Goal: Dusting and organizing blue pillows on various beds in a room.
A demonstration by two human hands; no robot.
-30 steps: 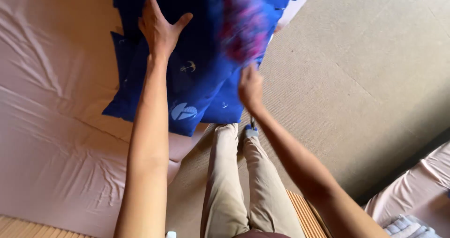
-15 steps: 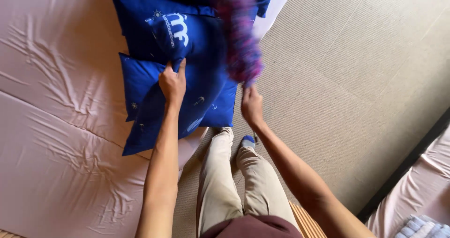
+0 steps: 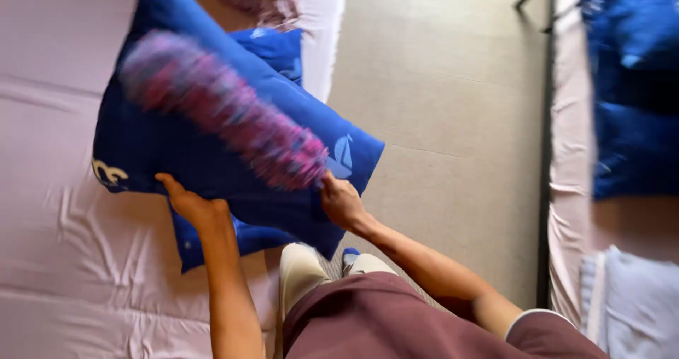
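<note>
Lifting the big blue fabric pillow (image 3: 212, 154) higher than before, the left hand (image 3: 189, 205) grips its underside; the right hand (image 3: 341, 202) clenches a pink-purple fluffy duster (image 3: 226, 111), now swept across it.

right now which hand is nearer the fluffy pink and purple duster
Right. The right hand grips the base of the duster, touching it. The left hand is lower and apart from it, pressed against the near edge of the blue pillow.

Showing as matt woven cloth, faintly creased: blue pillow (image 3: 212, 168). Appearing fluffy and soft-fibred, pink and purple, blurred: duster (image 3: 226, 111). Lying as smooth, wrinkled pale pink fabric: bed sheet (image 3: 64, 260). Presenting as matt, finely textured beige surface: floor (image 3: 445, 104). Looking like dark painted metal: bed frame (image 3: 546, 154).
</note>
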